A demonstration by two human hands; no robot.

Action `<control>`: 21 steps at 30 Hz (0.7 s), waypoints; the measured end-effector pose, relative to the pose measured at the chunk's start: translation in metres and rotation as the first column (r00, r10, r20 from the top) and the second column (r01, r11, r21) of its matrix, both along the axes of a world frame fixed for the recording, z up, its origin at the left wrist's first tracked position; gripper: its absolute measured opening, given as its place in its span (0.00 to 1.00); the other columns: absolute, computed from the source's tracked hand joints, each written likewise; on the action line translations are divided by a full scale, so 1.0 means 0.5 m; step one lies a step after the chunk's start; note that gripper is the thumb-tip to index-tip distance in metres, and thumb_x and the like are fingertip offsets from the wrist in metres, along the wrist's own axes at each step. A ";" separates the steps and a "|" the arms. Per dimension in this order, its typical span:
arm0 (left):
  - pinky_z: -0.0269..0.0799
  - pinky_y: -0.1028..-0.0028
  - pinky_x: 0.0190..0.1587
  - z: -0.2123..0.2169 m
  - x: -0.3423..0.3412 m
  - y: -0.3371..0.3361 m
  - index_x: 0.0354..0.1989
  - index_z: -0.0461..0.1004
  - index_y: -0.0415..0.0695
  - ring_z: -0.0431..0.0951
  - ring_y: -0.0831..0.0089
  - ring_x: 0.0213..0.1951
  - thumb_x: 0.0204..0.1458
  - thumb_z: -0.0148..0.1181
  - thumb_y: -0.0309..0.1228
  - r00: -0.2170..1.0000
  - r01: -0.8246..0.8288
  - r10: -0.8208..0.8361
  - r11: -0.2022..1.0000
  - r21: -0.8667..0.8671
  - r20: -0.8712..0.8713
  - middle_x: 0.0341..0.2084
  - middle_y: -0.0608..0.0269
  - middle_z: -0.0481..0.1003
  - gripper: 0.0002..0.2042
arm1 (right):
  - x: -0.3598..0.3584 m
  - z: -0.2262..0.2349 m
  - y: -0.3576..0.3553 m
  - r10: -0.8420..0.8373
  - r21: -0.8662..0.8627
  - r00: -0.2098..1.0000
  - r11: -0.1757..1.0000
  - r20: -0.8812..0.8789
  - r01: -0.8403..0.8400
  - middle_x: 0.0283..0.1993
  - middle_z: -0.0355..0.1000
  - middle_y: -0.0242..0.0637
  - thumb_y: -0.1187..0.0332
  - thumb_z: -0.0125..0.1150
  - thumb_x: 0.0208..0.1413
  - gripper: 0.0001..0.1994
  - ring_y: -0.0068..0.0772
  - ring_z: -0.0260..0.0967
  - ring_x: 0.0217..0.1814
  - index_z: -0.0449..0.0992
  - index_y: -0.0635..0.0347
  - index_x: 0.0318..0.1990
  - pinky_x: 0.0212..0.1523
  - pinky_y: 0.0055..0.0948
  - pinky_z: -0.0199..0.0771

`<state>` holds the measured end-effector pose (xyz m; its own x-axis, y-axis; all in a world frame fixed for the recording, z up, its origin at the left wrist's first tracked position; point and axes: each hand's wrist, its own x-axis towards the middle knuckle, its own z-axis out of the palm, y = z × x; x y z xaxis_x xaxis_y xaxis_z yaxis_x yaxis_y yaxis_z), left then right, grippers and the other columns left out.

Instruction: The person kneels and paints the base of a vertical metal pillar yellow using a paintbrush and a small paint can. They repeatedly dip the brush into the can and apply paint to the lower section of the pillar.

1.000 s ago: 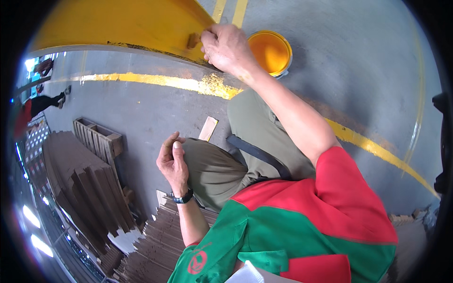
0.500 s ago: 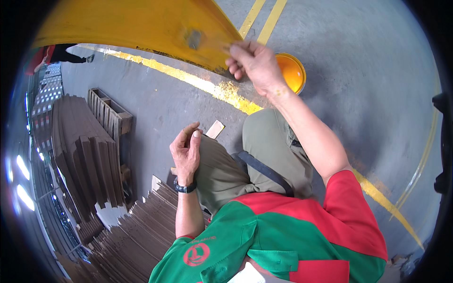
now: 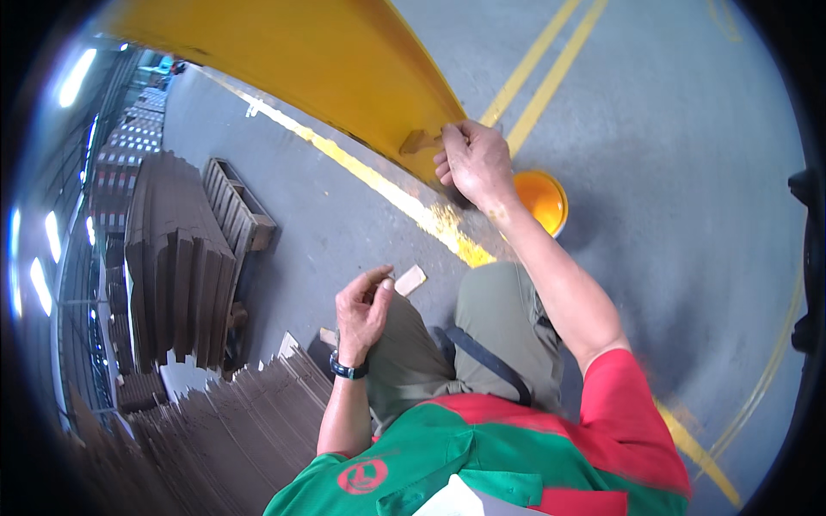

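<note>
Maybe the right hand (image 3: 471, 163), gripping a small paintbrush (image 3: 419, 142) on the big yellow curved panel (image 3: 301, 60), drips paint beside the round yellow paint pot (image 3: 542, 199), while the left hand (image 3: 361, 311) rests loosely curled, holding nothing, on the knee.

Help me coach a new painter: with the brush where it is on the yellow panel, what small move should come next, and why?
Probably a short stroke along the panel's lower edge. The right hand presses the brush against the yellow panel just at that edge, and the paint bucket sits close below for reloading. The left hand rests on the knee.
</note>
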<state>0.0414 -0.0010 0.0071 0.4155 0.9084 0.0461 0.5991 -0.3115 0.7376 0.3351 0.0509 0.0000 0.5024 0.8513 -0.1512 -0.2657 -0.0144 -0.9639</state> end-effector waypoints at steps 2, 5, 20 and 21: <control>0.74 0.75 0.34 0.003 0.005 -0.006 0.51 0.83 0.40 0.76 0.79 0.27 0.61 0.65 0.31 1.000 0.003 -0.003 1.000 0.017 0.010 0.28 0.62 0.81 0.13 | 0.013 0.108 -0.007 -0.054 0.208 0.998 0.977 0.017 0.050 0.25 0.79 0.44 0.63 0.54 0.70 0.18 0.29 0.79 0.22 0.80 0.74 0.38 0.26 0.29 0.81; 0.75 0.74 0.34 0.009 0.009 -0.011 0.51 0.84 0.41 0.77 0.77 0.27 0.60 0.65 0.30 1.000 0.008 -0.008 1.000 0.010 0.023 0.30 0.61 0.83 0.13 | 0.037 0.236 -0.018 -0.124 0.485 0.992 0.866 -0.025 0.120 0.27 0.80 0.43 0.63 0.56 0.71 0.17 0.27 0.79 0.24 0.80 0.73 0.40 0.27 0.27 0.81; 0.76 0.72 0.34 0.026 -0.012 -0.034 0.52 0.84 0.43 0.80 0.73 0.27 0.60 0.65 0.31 0.997 0.025 -0.028 0.998 0.056 0.066 0.30 0.57 0.84 0.13 | 0.016 -0.046 -0.092 -0.015 -0.201 0.999 0.980 -0.039 0.006 0.25 0.78 0.40 0.66 0.56 0.70 0.15 0.26 0.73 0.21 0.81 0.73 0.46 0.24 0.28 0.72; 0.76 0.72 0.34 0.026 -0.013 -0.034 0.52 0.84 0.42 0.80 0.73 0.27 0.59 0.65 0.31 0.998 0.025 -0.029 0.998 0.062 0.061 0.30 0.58 0.84 0.13 | 0.019 -0.027 -0.090 0.044 -0.087 0.997 0.995 0.071 -0.037 0.26 0.78 0.42 0.65 0.55 0.70 0.16 0.27 0.74 0.21 0.81 0.74 0.46 0.24 0.29 0.74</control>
<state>0.0347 -0.0178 0.0200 0.4347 0.8916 0.1270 0.5440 -0.3723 0.7519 0.3447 0.0061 -0.0136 0.4801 0.8566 -0.1890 -0.1925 -0.1073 -0.9754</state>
